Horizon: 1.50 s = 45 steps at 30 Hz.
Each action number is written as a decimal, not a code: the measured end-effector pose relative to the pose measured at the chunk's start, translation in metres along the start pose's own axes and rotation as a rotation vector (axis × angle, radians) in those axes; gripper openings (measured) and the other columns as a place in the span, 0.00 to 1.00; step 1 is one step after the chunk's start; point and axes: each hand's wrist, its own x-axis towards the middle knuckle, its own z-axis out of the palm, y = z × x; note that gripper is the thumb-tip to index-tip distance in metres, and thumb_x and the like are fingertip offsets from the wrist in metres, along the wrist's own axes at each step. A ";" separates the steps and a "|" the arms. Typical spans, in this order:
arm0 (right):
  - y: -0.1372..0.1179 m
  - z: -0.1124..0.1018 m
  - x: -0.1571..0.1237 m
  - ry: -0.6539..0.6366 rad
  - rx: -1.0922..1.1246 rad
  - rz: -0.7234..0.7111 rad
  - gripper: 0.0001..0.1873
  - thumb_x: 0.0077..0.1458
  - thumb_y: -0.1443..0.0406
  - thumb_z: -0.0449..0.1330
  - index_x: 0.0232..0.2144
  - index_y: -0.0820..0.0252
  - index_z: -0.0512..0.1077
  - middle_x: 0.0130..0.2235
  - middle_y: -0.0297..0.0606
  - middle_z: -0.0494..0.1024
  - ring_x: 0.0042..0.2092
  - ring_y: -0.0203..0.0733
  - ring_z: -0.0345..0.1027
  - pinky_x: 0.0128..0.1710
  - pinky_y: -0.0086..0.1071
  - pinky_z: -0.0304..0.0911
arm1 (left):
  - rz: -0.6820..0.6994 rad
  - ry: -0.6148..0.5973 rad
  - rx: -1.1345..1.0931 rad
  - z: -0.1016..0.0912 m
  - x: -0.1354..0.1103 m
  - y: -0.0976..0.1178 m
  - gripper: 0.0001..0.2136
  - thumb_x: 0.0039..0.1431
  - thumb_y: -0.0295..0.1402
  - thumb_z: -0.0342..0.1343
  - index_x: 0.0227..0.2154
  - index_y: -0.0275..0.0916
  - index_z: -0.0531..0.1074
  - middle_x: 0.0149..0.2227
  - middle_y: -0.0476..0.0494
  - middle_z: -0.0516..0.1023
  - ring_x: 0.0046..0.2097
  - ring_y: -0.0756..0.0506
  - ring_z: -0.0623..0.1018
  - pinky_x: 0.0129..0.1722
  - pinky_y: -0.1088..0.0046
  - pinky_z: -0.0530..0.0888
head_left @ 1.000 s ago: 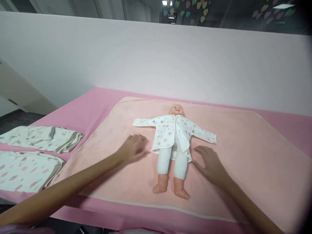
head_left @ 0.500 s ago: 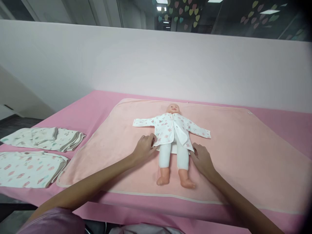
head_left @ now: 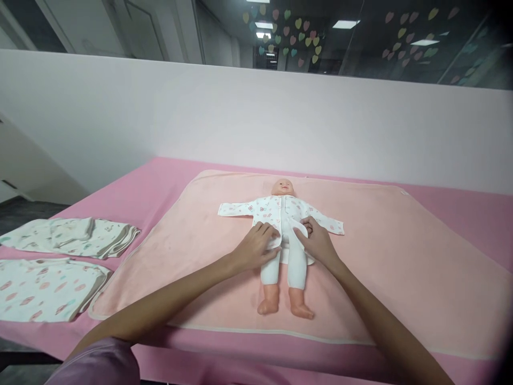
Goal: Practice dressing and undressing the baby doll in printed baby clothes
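Note:
A baby doll (head_left: 282,187) lies on its back on a peach blanket (head_left: 192,230), its arms spread wide in the sleeves of a white patterned jacket (head_left: 266,208). White cloth covers its upper legs, and the bare feet point toward me. My left hand (head_left: 258,246) is closed on the lower front edge of the jacket, on the left side of the doll's belly. On the other side, my right hand (head_left: 318,240) pinches the opposite front flap and folds it back, so its plain white inside shows. Between the hands the jacket front is parted.
Two folded patterned baby garments lie at the left: an upper one (head_left: 72,235) and a lower one (head_left: 48,289). A pink cover (head_left: 160,182) spreads under the blanket. Behind rises a white partition (head_left: 256,117), with dark glass above it.
Both hands have moved inward from the jacket's outer lower corners to its front edges. The right front flap is now lifted and turned back. The view has tilted slightly upward.

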 end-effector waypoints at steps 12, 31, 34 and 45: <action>-0.002 -0.023 0.054 -0.335 -0.151 -0.344 0.17 0.68 0.58 0.56 0.58 0.47 0.71 0.46 0.39 0.73 0.44 0.46 0.68 0.46 0.42 0.67 | -0.314 -0.201 -0.282 -0.030 0.070 -0.049 0.15 0.62 0.46 0.60 0.44 0.41 0.73 0.39 0.43 0.80 0.39 0.42 0.77 0.37 0.66 0.72; -0.011 -0.016 0.057 -0.408 -0.220 -0.222 0.13 0.66 0.50 0.60 0.41 0.51 0.68 0.41 0.35 0.75 0.38 0.44 0.67 0.35 0.36 0.61 | -0.373 -0.453 -0.349 -0.038 0.094 -0.060 0.12 0.59 0.42 0.60 0.38 0.42 0.82 0.34 0.45 0.78 0.32 0.47 0.73 0.29 0.72 0.66; -0.018 -0.003 0.049 -0.342 -0.303 -0.254 0.20 0.66 0.45 0.59 0.33 0.52 0.65 0.37 0.36 0.73 0.35 0.43 0.66 0.32 0.36 0.58 | -0.404 -0.453 -0.356 -0.036 0.094 -0.061 0.10 0.57 0.41 0.61 0.36 0.41 0.82 0.32 0.46 0.78 0.31 0.48 0.73 0.28 0.71 0.65; -0.022 0.019 0.035 -0.158 -0.335 -0.134 0.09 0.65 0.59 0.59 0.33 0.54 0.67 0.34 0.34 0.74 0.38 0.43 0.69 0.34 0.35 0.58 | -0.413 -0.485 -0.382 -0.036 0.095 -0.066 0.14 0.56 0.43 0.63 0.37 0.39 0.82 0.34 0.45 0.81 0.32 0.48 0.73 0.29 0.73 0.64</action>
